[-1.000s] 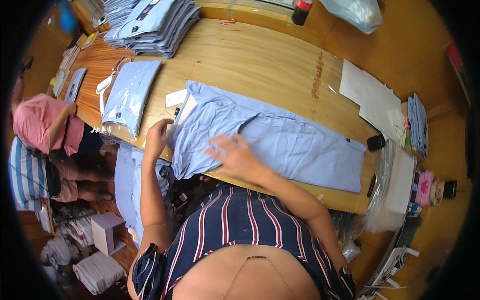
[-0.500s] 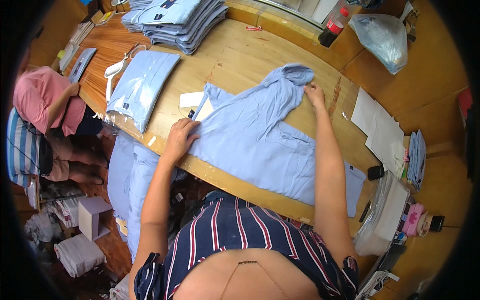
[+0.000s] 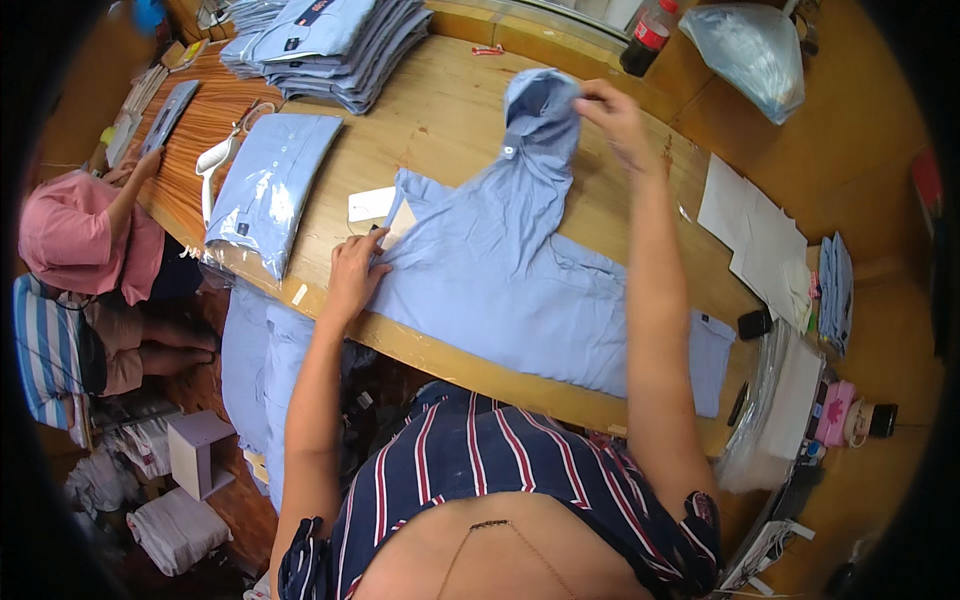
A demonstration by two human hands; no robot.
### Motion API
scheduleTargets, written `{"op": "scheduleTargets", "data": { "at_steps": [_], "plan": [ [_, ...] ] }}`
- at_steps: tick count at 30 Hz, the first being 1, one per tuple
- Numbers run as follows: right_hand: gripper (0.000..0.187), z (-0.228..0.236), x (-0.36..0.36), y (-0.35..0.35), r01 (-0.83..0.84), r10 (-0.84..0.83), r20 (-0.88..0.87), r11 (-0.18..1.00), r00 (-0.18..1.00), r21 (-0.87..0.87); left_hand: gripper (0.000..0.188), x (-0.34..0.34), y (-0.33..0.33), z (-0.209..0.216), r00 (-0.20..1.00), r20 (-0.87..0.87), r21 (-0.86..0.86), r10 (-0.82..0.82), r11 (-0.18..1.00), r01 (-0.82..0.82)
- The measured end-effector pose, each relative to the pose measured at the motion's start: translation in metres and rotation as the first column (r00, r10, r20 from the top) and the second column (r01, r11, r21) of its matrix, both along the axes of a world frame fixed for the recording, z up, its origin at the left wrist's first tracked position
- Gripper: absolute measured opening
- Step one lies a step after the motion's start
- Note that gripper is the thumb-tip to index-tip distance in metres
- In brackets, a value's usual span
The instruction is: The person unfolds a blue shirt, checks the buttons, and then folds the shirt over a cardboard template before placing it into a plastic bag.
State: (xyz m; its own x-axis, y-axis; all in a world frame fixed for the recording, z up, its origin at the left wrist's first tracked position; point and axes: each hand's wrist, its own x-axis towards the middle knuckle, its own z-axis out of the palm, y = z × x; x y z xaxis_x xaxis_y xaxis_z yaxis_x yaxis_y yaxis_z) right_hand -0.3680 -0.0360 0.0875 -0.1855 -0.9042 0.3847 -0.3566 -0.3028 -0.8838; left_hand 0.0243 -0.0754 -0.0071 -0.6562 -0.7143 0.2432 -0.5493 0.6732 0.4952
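Shirt (image 3: pixel 480 300): across the table (image 3: pixel 455 100)
Right hand (image 3: pixel 618 122): pinching its cuff (image 3: pixel 540 105)
Left hand (image 3: pixel 353 276): on it, grip unclear
Nearby: bagged shirt (image 3: pixel 272 187), white tag (image 3: pixel 371 205)

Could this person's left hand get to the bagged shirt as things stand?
Probably yes: the left hand touches the unbagged light-blue shirt, while the plastic-bagged shirt lies close on its left, with just wooden tabletop showing between them.

Even, fairly bright light covers the table (image 3: pixel 455 105), glaring off the plastic-wrapped shirt (image 3: pixel 272 190), while the floor (image 3: pixel 255 508) lies dim and edges bow toward a black rim.
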Motion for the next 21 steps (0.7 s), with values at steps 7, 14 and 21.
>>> {"op": "scheduleTargets", "data": {
  "at_steps": [7,14,21],
  "plan": [
    [0.017,0.005,-0.004,0.266,-0.052,0.038,0.345,0.998,0.938,0.031,0.066,-0.002,-0.004,0.0,0.997,0.075,-0.06,-0.028,0.998,0.033],
    [0.015,-0.066,0.019,0.351,0.067,-0.248,0.219,0.791,0.944,0.609,0.071,0.0,-0.002,0.005,0.976,0.203,-0.171,-0.073,0.979,0.108],
    [0.017,-0.092,0.017,0.374,0.505,-0.508,-0.186,0.612,0.841,0.609,0.073,-0.003,0.0,0.03,0.889,0.441,-0.107,-0.122,0.976,0.187]
  ]
}}
